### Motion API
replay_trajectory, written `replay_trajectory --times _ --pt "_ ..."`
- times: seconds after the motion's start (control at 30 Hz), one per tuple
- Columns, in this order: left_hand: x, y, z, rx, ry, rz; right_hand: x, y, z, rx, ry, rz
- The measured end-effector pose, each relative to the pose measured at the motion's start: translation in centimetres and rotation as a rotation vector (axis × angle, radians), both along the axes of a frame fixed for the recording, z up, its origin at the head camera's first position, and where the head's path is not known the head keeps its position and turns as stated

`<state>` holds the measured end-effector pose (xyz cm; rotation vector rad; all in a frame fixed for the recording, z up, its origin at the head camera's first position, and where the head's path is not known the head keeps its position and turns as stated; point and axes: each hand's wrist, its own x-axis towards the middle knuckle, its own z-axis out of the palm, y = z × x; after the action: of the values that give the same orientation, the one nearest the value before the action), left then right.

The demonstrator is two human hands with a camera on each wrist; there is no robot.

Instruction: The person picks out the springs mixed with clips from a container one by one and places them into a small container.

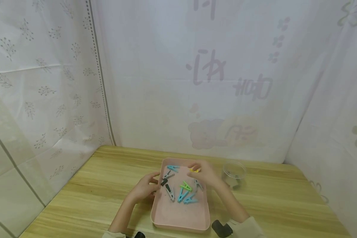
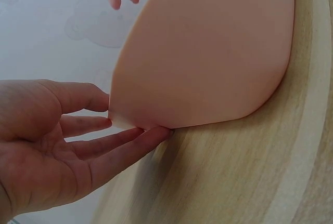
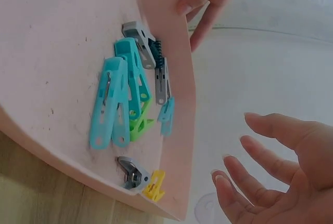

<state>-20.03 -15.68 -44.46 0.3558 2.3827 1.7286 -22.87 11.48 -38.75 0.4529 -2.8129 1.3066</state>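
A shallow pink tray lies lengthwise before me, holding several clothespins. At its left side my left hand holds the wall, with fingertips at the rim and along the lower edge. Above the far right part is my right hand, fingers spread and nothing between them in the right wrist view. Under its fingers, a yellow clothespin sits in the tray corner beside a grey one. Blue clothespins and a green clothespin lie mid-tray, with grey-and-black ones toward the left wall.
A clear round plastic tub stands right of the tray, close to my right forearm. Both are on a wood-grain table. Pale printed curtains hang behind the table and along both sides.
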Motion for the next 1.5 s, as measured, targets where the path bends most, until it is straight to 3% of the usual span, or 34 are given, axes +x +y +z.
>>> replay_trajectory --times 0.53,1.0,1.27,1.5 --pt "0.0 -0.1 0.1 0.003 0.0 -0.011 -0.2 -1.1 -0.6 -0.036 0.016 0.117" --pt "0.0 -0.2 0.0 0.012 0.001 -0.03 -0.3 -2.3 -0.7 -0.039 0.012 0.169" --pt "0.2 -0.3 0.2 0.019 0.0 -0.037 -0.1 -2.9 -0.9 0.005 -0.043 0.176" --pt "0.1 -0.3 0.2 0.026 0.004 -0.042 -0.1 -3.5 -0.8 0.071 -0.038 0.168"
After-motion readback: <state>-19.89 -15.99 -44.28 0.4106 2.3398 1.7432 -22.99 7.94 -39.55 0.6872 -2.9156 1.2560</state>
